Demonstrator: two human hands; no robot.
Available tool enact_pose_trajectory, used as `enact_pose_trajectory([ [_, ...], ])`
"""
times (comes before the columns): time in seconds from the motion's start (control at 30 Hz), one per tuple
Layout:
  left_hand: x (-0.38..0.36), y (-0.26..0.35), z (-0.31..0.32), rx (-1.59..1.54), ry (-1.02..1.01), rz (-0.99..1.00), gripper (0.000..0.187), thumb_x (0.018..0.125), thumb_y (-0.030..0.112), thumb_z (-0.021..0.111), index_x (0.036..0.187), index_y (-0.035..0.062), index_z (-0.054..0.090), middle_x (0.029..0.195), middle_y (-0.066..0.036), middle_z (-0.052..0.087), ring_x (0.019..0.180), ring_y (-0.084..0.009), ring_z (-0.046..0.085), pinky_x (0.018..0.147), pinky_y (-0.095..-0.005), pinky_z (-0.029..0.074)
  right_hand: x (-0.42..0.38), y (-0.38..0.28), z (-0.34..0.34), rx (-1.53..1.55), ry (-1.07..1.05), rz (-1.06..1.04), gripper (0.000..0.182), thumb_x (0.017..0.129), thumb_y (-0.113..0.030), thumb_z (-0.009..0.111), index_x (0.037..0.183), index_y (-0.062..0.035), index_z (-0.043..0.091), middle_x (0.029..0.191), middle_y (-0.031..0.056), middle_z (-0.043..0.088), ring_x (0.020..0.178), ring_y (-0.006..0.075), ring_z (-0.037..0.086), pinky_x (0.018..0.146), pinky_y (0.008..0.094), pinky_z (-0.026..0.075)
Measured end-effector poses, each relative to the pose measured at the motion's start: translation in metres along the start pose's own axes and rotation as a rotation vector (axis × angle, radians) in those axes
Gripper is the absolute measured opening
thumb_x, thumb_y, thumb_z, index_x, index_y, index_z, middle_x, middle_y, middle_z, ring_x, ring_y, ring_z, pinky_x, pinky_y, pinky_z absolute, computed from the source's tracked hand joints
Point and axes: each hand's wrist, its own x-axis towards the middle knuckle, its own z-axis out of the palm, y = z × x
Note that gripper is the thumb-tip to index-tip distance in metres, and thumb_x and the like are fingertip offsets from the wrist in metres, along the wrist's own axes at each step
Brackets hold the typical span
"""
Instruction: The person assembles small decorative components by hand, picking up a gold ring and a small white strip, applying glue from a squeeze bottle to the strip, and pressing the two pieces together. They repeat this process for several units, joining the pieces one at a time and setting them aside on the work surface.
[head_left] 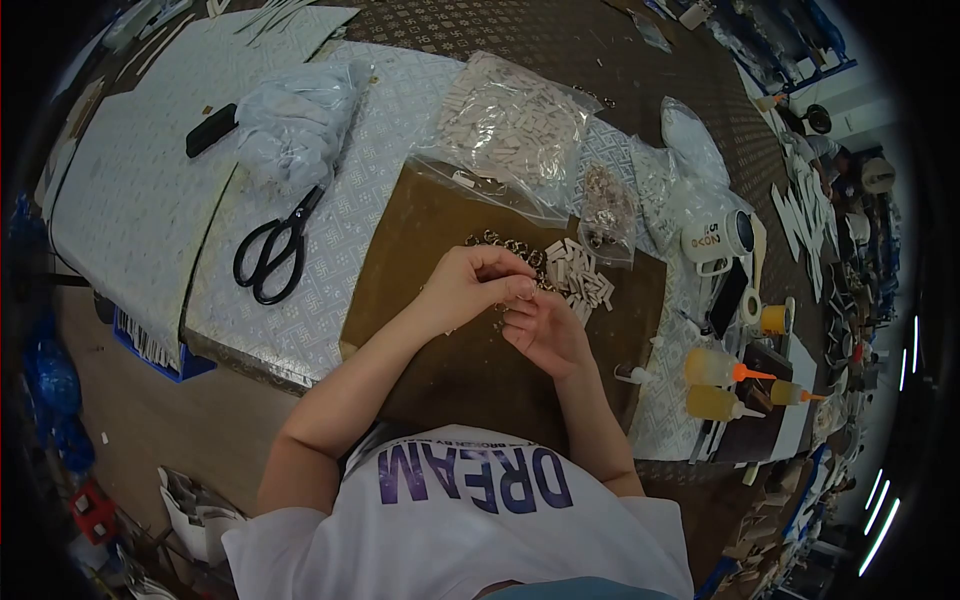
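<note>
My left hand (468, 286) and my right hand (548, 332) meet over a brown work mat (390, 290). Thumb and fingers of each are pinched together, and the fingertips touch or nearly touch. Whatever sits between them is too small or hidden to name. Just beyond my fingers lies a pile of small metal rings or clasps (490, 240), partly covered by my left hand. Beside it, past my right hand, is a heap of short pale strips (580, 275). A few tiny bits are scattered on the mat near my wrists.
A clear bag of pale pieces (515, 125) lies at the mat's far edge, a smaller bag (608, 205) beside it. Black scissors (275, 250) and a white bundle in plastic (295, 125) lie left. On the right stand a mug (715, 240) and glue bottles (710, 367).
</note>
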Motion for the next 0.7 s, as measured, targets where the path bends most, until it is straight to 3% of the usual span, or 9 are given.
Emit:
enact_pose_trajectory([
  [0.2,0.0,0.001,-0.001,0.101,-0.017,-0.059,0.022,0.082,0.007,0.066,0.103,0.0005,0.065,0.09,-0.005,0.067,0.08,-0.0088,0.061,0.069,-0.0216,0.05,-0.001,-0.001,0.0,-0.249,0.092,-0.126,0.012,0.088,-0.021,0.054,0.087,-0.0094,0.053,0.071,-0.0059,0.043,0.063,0.0051,0.039,0.058,0.0216,0.033],
  [0.33,0.0,0.002,-0.002,0.084,-0.054,-0.071,0.02,0.082,0.006,0.065,0.101,0.0015,0.067,0.089,-0.005,0.067,0.078,-0.0073,0.061,0.069,-0.0208,0.048,-0.003,0.003,0.013,-0.544,0.354,-0.295,0.006,0.086,-0.01,0.055,0.085,-0.0045,0.056,0.069,-0.0051,0.047,0.058,0.0039,0.038,0.054,0.0197,0.032],
  [0.43,-0.004,-0.002,0.0,0.024,-0.033,-0.062,0.016,0.082,0.004,0.065,0.097,-0.0003,0.066,0.09,-0.005,0.067,0.081,-0.0095,0.062,0.073,-0.022,0.049,-0.001,0.011,0.006,-0.985,0.42,-0.571,0.003,0.084,-0.005,0.057,0.082,-0.0041,0.055,0.068,-0.0053,0.046,0.06,0.0022,0.038,0.055,0.0184,0.032],
  [0.7,-0.051,0.007,0.009,0.434,0.131,0.12,0.011,0.08,0.003,0.066,0.09,0.0015,0.067,0.082,-0.004,0.067,0.075,-0.0076,0.06,0.068,-0.0225,0.048,-0.004,0.032,0.01,-1.169,0.281,-0.626,0.012,0.077,0.002,0.06,0.078,-0.0034,0.049,0.064,-0.0046,0.042,0.056,0.0025,0.036,0.048,0.0188,0.031],
])
